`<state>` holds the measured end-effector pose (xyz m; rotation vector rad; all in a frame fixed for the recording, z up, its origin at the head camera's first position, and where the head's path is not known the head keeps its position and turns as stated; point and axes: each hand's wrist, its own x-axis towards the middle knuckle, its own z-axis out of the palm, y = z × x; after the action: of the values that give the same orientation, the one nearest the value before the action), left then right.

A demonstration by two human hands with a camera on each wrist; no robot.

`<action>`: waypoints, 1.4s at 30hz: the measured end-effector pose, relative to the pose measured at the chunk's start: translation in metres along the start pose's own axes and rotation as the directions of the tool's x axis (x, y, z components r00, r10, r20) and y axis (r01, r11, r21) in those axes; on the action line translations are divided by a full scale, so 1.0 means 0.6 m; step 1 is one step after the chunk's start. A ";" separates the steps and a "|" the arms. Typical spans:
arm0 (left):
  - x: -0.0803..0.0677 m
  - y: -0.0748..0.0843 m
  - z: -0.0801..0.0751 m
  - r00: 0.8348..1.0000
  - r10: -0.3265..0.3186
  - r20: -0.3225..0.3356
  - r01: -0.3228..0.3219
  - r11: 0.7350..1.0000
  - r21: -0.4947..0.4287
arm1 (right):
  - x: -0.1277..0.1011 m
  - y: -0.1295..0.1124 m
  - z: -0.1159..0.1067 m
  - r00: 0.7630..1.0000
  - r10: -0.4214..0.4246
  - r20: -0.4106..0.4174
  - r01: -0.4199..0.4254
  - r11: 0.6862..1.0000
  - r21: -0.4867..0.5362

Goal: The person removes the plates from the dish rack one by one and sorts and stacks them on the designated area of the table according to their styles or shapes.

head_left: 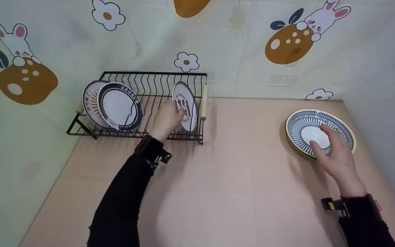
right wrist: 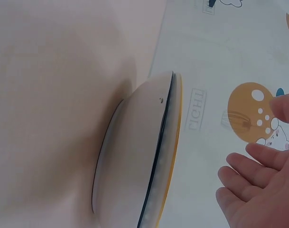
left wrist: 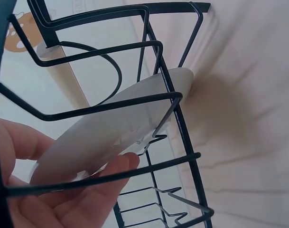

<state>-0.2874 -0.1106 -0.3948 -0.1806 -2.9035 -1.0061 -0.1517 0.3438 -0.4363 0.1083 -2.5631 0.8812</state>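
My left hand (head_left: 166, 120) pinches plate (head_left: 184, 106) standing upright at right end of rack (head_left: 139, 103). Two more plates (head_left: 115, 104) lean at left end. My right hand (head_left: 334, 154), fingers relaxed and apart, hovers over bowl (head_left: 321, 132) on table (head_left: 235, 178), holding nothing.

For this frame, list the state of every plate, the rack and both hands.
Dish rack: standing on table, holds three plates.
Red-lettered plate: upright in rack's right end, gripped by left hand.
Two plates at rack's left: upright, leaning, untouched.
Blue striped plate: flat on table.
Right hand: open, over striped plate; contact unclear.
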 end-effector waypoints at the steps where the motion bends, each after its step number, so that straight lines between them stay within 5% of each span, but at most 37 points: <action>1: 0.000 0.000 0.000 1.000 0.000 0.003 0.000 1.000 0.000 | 0.000 0.000 0.002 1.000 -0.010 -0.001 0.010 1.000 0.004; 21: 0.009 -0.002 0.003 0.998 -0.042 0.036 0.045 0.997 -0.065 | 0.013 -0.027 0.037 0.985 -0.172 -0.015 0.172 0.984 0.035; 42: 0.010 0.004 0.016 0.998 -0.051 -0.033 0.050 0.998 -0.039 | 0.028 -0.072 0.078 0.980 -0.193 0.046 0.191 0.980 0.062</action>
<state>-0.2935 -0.1020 -0.4002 -0.0918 -2.8739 -1.0624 -0.1752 0.2822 -0.4378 0.3939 -2.5224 0.8882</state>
